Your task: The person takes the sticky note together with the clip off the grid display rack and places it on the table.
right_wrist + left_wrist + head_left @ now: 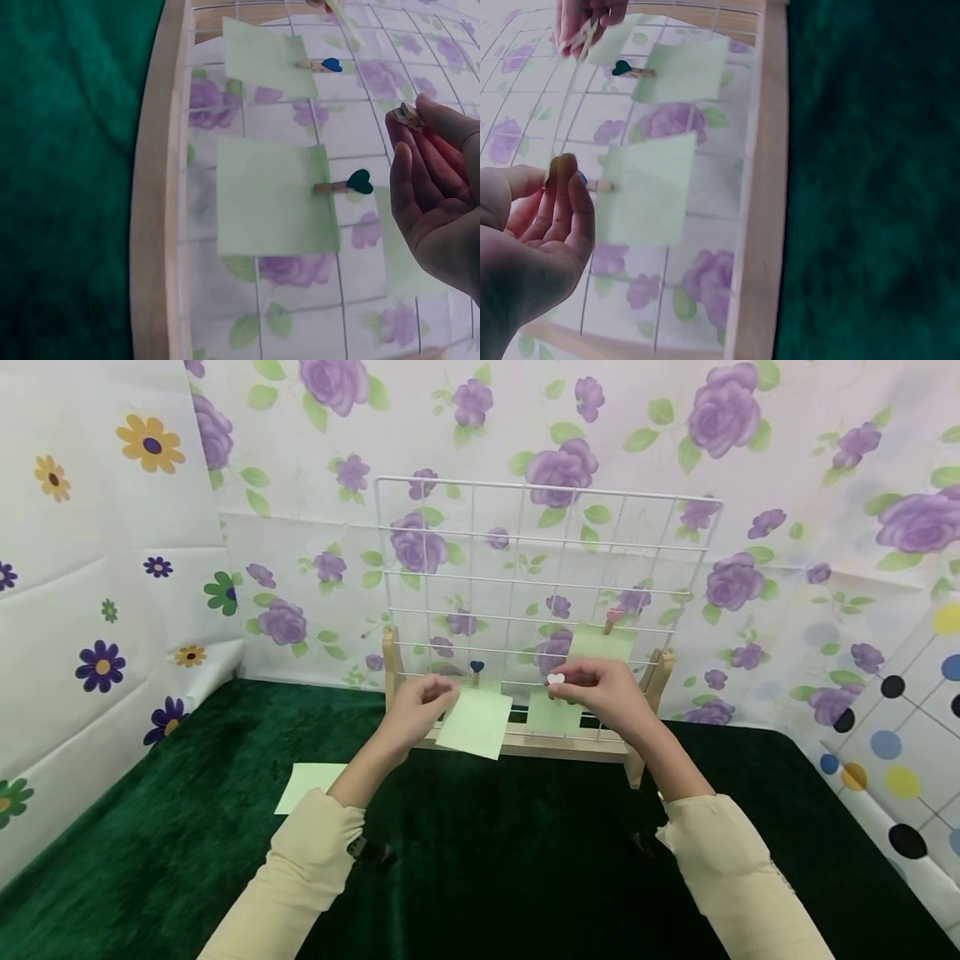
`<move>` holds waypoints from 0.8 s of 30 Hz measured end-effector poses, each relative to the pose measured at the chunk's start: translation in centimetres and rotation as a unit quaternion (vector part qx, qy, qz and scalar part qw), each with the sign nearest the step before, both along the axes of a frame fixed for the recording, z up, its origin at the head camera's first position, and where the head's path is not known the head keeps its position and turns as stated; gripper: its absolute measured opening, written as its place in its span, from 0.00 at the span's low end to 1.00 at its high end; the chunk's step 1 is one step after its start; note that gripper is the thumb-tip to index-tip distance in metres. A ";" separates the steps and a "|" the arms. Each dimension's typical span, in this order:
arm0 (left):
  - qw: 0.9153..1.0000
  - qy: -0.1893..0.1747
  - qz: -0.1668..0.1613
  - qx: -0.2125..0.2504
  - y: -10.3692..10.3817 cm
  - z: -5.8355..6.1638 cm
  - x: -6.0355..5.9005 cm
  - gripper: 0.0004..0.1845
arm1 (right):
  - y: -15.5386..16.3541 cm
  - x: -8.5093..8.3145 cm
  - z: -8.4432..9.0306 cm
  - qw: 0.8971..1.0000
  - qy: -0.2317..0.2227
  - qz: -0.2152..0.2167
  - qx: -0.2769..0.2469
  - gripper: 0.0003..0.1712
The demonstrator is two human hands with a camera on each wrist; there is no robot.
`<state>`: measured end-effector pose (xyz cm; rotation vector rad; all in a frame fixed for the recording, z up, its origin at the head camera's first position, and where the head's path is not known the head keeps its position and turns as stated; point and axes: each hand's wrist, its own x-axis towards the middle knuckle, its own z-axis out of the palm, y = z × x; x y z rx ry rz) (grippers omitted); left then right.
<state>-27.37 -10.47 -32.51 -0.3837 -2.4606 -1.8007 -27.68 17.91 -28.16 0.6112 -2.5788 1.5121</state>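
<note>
In the head view my left hand (420,708) pinches a light green paper sheet (476,724) by its edge. The sheet stands out in front of the wire grid (517,533) and shows almost edge-on in the left wrist view. Between right thumb and fingertips, my right hand (609,692) holds a small clothespin with a white heart (556,679). Behind the hands, green sheets hang on the grid: one under a blue-heart clothespin (330,65), one under a green-heart clothespin (359,181), and one higher at the right under a pink-heart clothespin (613,617).
The grid stands in a wooden base (540,745) on a dark green cloth (480,860). At the left, another green paper (306,783) lies on the cloth beside my left forearm. A flowered sheet (300,460) covers the wall close behind the grid.
</note>
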 end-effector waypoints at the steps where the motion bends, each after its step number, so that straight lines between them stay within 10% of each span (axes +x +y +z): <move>1: 1.000 -0.003 -0.012 -0.003 -0.4 -0.2 0.1 0.13 | 0.2 0.1 -0.2 1.000 -0.001 0.000 0.003 0.17; 24: 0.991 -0.090 -0.072 -0.075 -5.7 -3.9 1.2 0.13 | 6.0 2.9 -5.1 0.995 -0.047 -0.059 0.060 0.20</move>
